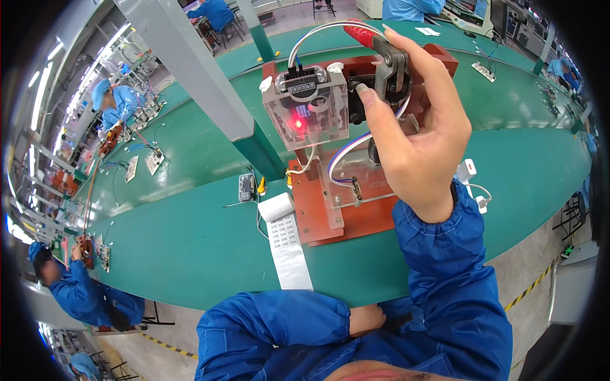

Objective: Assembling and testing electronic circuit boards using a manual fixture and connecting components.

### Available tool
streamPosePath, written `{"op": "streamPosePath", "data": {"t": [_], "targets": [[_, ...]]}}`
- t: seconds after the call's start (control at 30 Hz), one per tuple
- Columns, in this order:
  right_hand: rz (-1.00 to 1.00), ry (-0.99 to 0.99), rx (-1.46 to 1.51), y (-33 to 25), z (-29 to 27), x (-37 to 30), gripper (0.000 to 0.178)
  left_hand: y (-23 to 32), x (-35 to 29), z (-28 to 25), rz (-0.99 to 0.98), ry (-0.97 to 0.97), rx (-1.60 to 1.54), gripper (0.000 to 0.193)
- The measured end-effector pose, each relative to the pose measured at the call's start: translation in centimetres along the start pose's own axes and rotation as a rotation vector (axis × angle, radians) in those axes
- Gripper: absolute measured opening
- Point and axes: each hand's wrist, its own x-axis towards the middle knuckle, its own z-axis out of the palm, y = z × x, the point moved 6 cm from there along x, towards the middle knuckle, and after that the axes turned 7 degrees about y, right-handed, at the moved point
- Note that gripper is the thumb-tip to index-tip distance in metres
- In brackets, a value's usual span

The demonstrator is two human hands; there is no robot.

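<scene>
My right hand (426, 133) is closed around a toggle clamp (393, 71), thumb on the near side and index finger over the top of its metal linkage. The clamp's red handle (360, 33) points up and away to the left. Beside the hand, a clear plastic box (306, 105) with a small counter display and a glowing red light sits on a reddish-brown fixture (318, 213). Striped wires loop from the box past the clamp to a clear plate (365, 181). My left hand (367, 319) lies low before my body, its fingers hidden.
A label roll (277, 207) with its strip unrolled lies left of the fixture on the green table (184, 244). Behind it are a small clear box (246, 187) and a grey-green post (210, 76). White plugs (467, 170) stand on the right. Co-workers sit at far left.
</scene>
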Motion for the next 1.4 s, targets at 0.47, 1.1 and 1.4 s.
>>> {"op": "streamPosePath", "data": {"t": [0.47, 1.1, 1.4], "targets": [[0.116, -0.041, 0.127, 0.3, -0.2, -0.3, 0.052, -0.1, -0.1, -0.1, 0.07, -0.029, -0.076, 0.007], [0.174, -0.039, 0.173, 0.4, -0.3, -0.4, 0.071, 0.2, -0.2, 1.5, 0.087, -0.145, -0.155, 0.018], [0.17, -0.068, 0.173, 0.4, -0.5, -0.4, 0.071, 0.3, -0.3, 1.3, 0.04, -0.09, -0.134, 0.017]]}}
